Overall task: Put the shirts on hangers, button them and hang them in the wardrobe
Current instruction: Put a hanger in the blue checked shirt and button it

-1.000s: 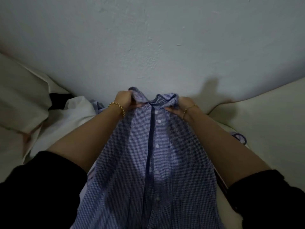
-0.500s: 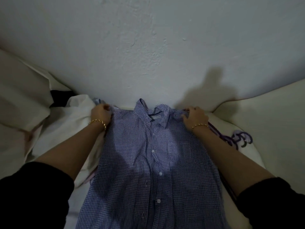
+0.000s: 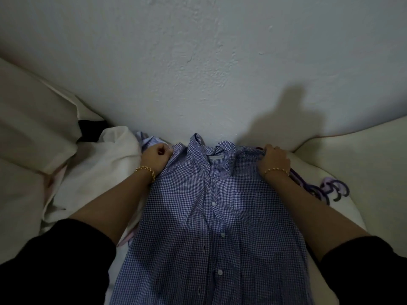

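The shirt (image 3: 211, 216) lies between, perhaps overlapping, clothes (image 3: 105, 164) left and hangers (image 3: 330, 190) right.

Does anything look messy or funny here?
Yes. The shirt has a crooked collar: one side sticks up, the other lies flat. Purple hangers lie in a tangled pile beside the right hand, and a white cloth is crumpled by the left hand.

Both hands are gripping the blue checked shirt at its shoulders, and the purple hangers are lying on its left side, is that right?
Not quite. The head view shows the left hand and right hand gripping the blue checked shirt at its shoulders, but the purple hangers lie on its right side.
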